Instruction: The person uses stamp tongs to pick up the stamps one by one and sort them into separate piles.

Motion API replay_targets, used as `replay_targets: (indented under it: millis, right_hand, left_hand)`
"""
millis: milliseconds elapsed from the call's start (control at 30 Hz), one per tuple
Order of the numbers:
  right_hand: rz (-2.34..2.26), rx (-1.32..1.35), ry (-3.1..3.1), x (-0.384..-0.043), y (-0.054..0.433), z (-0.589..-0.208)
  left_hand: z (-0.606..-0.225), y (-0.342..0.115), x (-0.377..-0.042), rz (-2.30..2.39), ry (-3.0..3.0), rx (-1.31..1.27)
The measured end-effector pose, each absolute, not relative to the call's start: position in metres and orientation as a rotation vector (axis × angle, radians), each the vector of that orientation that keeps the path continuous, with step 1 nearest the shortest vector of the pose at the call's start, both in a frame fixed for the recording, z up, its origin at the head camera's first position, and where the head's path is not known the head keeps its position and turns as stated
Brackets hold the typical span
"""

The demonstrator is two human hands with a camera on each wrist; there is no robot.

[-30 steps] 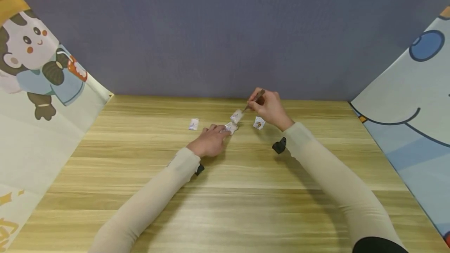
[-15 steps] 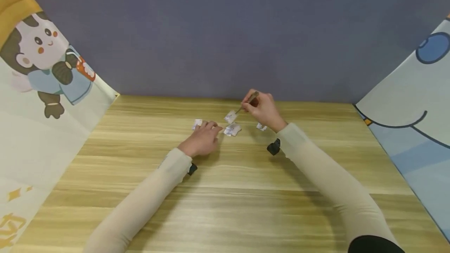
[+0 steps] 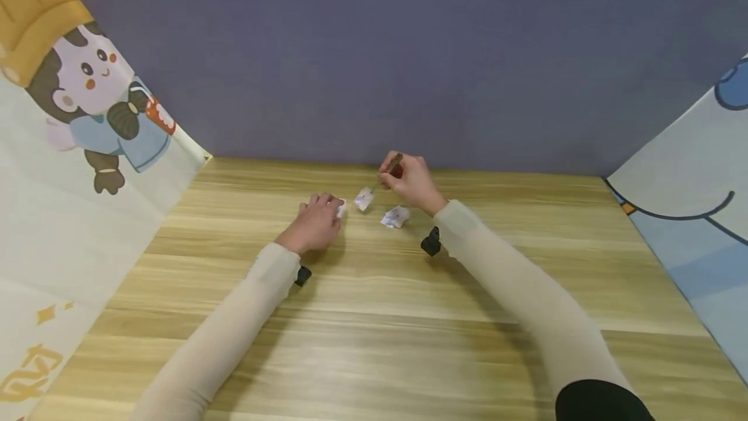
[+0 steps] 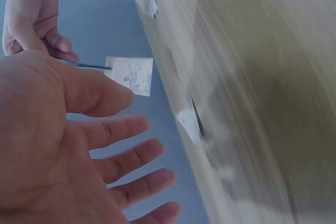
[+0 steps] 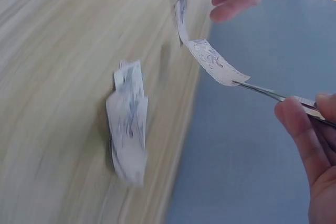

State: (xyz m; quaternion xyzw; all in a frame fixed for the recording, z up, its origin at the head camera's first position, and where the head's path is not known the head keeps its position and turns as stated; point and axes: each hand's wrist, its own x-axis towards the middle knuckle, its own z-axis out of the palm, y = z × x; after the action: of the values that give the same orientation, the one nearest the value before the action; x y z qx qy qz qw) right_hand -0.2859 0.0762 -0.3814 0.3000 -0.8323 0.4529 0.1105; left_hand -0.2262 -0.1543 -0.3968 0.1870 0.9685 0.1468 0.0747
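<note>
Tweezers (image 5: 262, 92) in right hand (image 3: 411, 182), grip pinched on them; tips hold small printed paper (image 3: 363, 199) by its edge, raised off wooden surface (image 3: 374, 330). Left hand (image 3: 314, 223): grip relaxed, fingers spread, just beside second paper (image 4: 189, 125). Overlapping paper pile (image 3: 395, 217) sits on surface, near right hand.

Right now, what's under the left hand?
From above, part of a small white paper peeks past the left hand. There, the hand covers the rest, and the table beneath.
</note>
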Motion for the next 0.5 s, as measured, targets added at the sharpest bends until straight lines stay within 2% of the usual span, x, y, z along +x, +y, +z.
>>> replay_targets:
  millis: [233,500]
  right_hand:
    - [1.434,0.872,-2.507,-0.294,0.053,-0.386]
    - [1.431,1.005,-2.568,-0.305,0.024,-0.391]
  left_hand:
    - [-0.398,-0.167,-0.230,0.463,2.904,0.496]
    - [-0.399,-0.164,-0.232,0.438,2.893,0.504]
